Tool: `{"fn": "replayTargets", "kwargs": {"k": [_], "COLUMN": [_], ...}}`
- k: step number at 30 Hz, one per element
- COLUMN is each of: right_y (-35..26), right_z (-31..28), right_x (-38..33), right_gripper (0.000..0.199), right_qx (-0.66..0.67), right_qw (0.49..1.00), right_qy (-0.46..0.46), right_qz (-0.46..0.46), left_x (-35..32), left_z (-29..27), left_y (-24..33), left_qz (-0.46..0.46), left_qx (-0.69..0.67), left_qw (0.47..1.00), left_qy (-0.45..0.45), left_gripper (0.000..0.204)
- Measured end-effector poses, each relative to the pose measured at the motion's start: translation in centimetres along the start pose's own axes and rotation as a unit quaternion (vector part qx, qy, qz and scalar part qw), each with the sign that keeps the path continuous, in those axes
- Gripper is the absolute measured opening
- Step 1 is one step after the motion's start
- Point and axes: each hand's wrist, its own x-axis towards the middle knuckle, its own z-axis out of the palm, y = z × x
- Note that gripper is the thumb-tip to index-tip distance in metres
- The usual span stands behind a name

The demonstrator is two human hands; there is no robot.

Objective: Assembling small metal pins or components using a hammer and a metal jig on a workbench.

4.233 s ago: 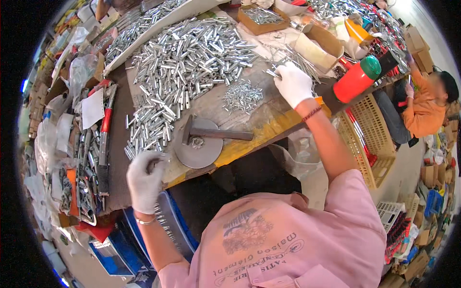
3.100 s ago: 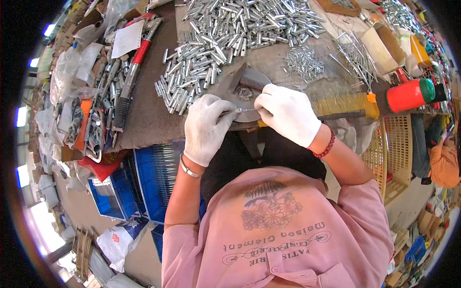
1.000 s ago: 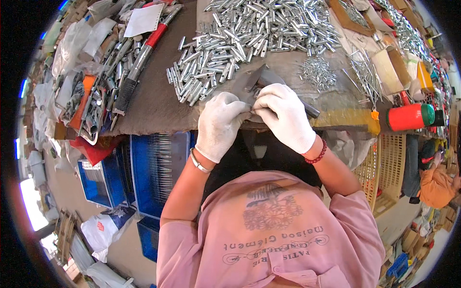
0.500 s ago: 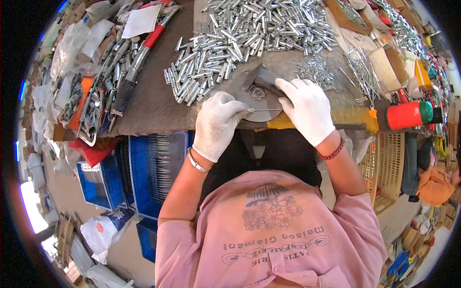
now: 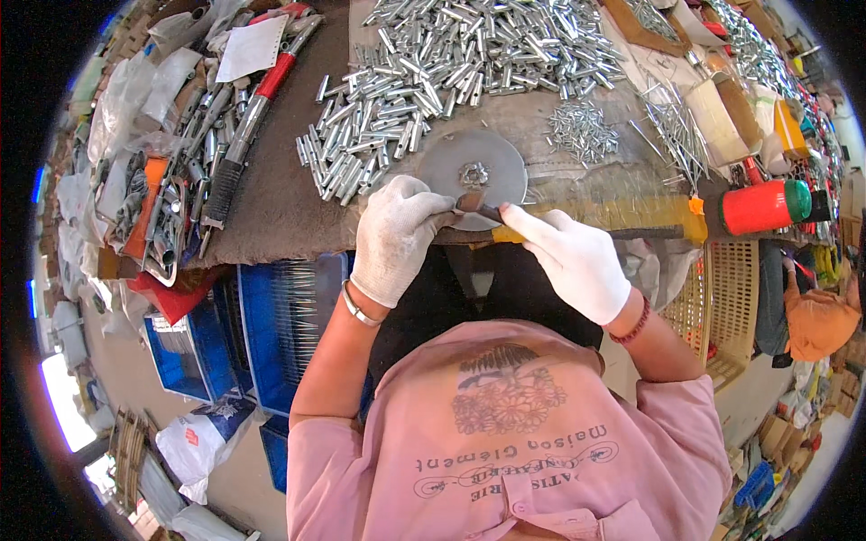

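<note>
My left hand (image 5: 397, 236), in a white glove, is closed in a pinch at the table's front edge. The thin metal rod it held a moment ago is covered now. My right hand (image 5: 570, 255), also gloved in white, grips a hammer (image 5: 490, 212) by its dark handle. The hammer's head lies right by my left fingertips, over the near rim of a round grey metal disc (image 5: 502, 162). At the disc's middle sits a small rough lump of shiny metal (image 5: 474, 175).
Beyond the disc lies a big heap of short metal tubes (image 5: 487, 54), with small pins (image 5: 582, 131) to its right. Long rods (image 5: 677, 135) and a red container (image 5: 762, 209) stand right. Tools (image 5: 239, 153) crowd the left; blue crates (image 5: 245, 334) are below.
The hammer has come down toward me, from above the disc to my left fingertips. My right hand moved nearer and slightly left. The disc is uncovered; the rod is hidden.
</note>
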Motion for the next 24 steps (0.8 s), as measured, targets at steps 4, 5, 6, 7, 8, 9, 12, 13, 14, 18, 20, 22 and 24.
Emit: {"fn": "replayTargets", "kwargs": {"k": [4, 5, 6, 7, 8, 9, 12, 13, 14, 18, 20, 22, 24], "right_y": [0.2, 0.4, 0.6, 0.9, 1.2, 1.3, 0.7, 0.6, 0.1, -1.1, -1.2, -1.5, -1.8], "right_z": [-0.5, -0.2, 0.0, 0.0, -0.1, -0.1, -0.1, 0.0, 0.4, 2.1, 2.5, 2.8, 2.8], "right_x": [0.7, 1.3, 1.8, 2.3, 2.8, 3.2, 3.9, 4.0, 3.6, 1.9, 1.4, 1.2, 1.2], "right_gripper": [0.049, 0.048, 0.046, 0.046, 0.044, 0.042, 0.036, 0.032, 0.029, 0.018, 0.014, 0.014, 0.016], "right_qx": [-0.016, 0.043, 0.103, 0.104, 0.038, -0.029, -0.085, -0.090, -0.072, -0.045, 0.073, 0.178, 0.341], "right_qw": [1.000, 0.998, 0.992, 0.992, 0.997, 0.998, 0.995, 0.995, 0.997, 0.998, 0.992, 0.972, 0.900], "right_qy": [0.000, 0.035, 0.070, 0.069, 0.060, 0.051, 0.047, 0.049, 0.014, -0.010, -0.056, -0.090, -0.172], "right_qz": [0.020, 0.021, 0.022, 0.022, 0.016, 0.009, 0.006, -0.016, -0.007, 0.050, 0.085, 0.124, 0.212], "left_x": [0.0, 0.0, 0.1, 0.1, -0.1, -0.2, -0.3, -0.4, -0.4, -0.7, -0.8, -1.0, -2.2], "left_z": [-0.1, -0.2, -0.3, -0.4, -0.3, -0.2, 0.0, 0.0, 0.1, 0.2, 0.0, -0.1, 0.7], "left_y": [0.1, 0.0, -0.1, -0.1, 0.0, 0.0, -0.3, -0.4, -0.5, -0.7, -0.2, 1.3, 3.1], "left_qz": [0.000, 0.000, 0.002, 0.004, 0.003, -0.015, -0.039, -0.043, -0.044, -0.041, -0.050, -0.097, -0.125], "left_qx": [0.003, 0.003, 0.001, -0.002, -0.001, -0.017, -0.038, -0.045, -0.044, -0.044, -0.047, -0.023, -0.034], "left_qw": [1.000, 1.000, 1.000, 1.000, 1.000, 1.000, 0.998, 0.998, 0.998, 0.998, 0.998, 0.994, 0.988], "left_qy": [-0.002, -0.003, -0.006, -0.010, -0.010, -0.010, -0.013, -0.015, -0.015, -0.010, -0.010, 0.036, 0.090], "left_gripper": [0.016, 0.016, 0.016, 0.016, 0.016, 0.016, 0.017, 0.017, 0.017, 0.018, 0.019, 0.027, 0.029]}}
